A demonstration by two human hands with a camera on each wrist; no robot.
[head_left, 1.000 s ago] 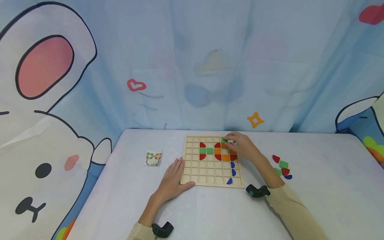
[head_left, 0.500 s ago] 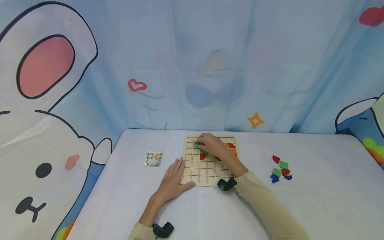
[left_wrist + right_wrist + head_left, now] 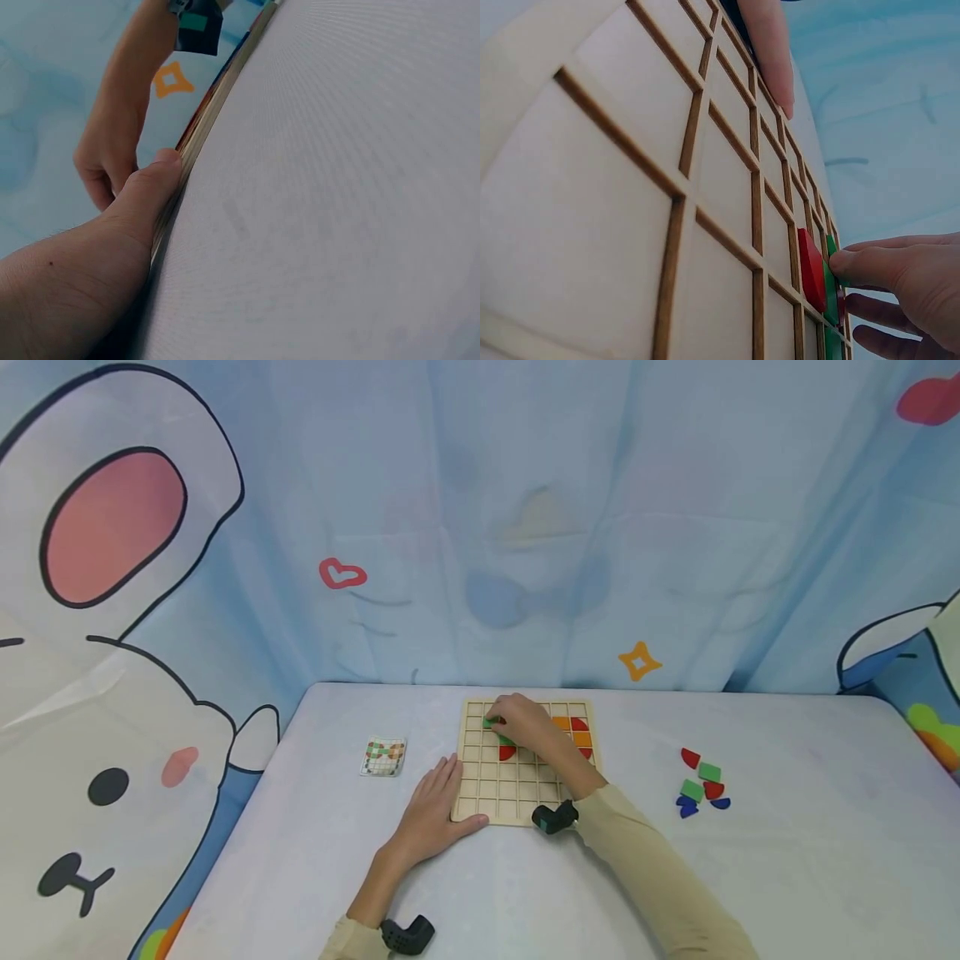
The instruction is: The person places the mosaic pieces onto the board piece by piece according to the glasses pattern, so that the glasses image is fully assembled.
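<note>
A light wooden grid board [image 3: 510,789] lies on the table. My left hand [image 3: 427,814] rests along its left side, fingers straight, thumb on the near edge; the left wrist view shows that thumb [image 3: 154,184] against the rim. Over the board's far left part, my right hand [image 3: 525,722] pinches a small green tile [image 3: 489,723]. Close by sit another green tile [image 3: 506,739] and a red rounded piece [image 3: 507,752], also seen as a red piece [image 3: 811,270] in the right wrist view. Orange tiles [image 3: 581,739] and red pieces [image 3: 579,724] fill cells farther right. The right forearm covers part of the board.
A small pattern card [image 3: 383,757] lies left of the board. To the right are loose green tiles [image 3: 708,772], red pieces [image 3: 691,758] and blue pieces [image 3: 721,803]. A printed curtain [image 3: 480,527] hangs behind the table.
My right hand has moved left across the board with the green tile, from the far right part to the far left part, uncovering orange and red pieces. The left hand has stayed put.
</note>
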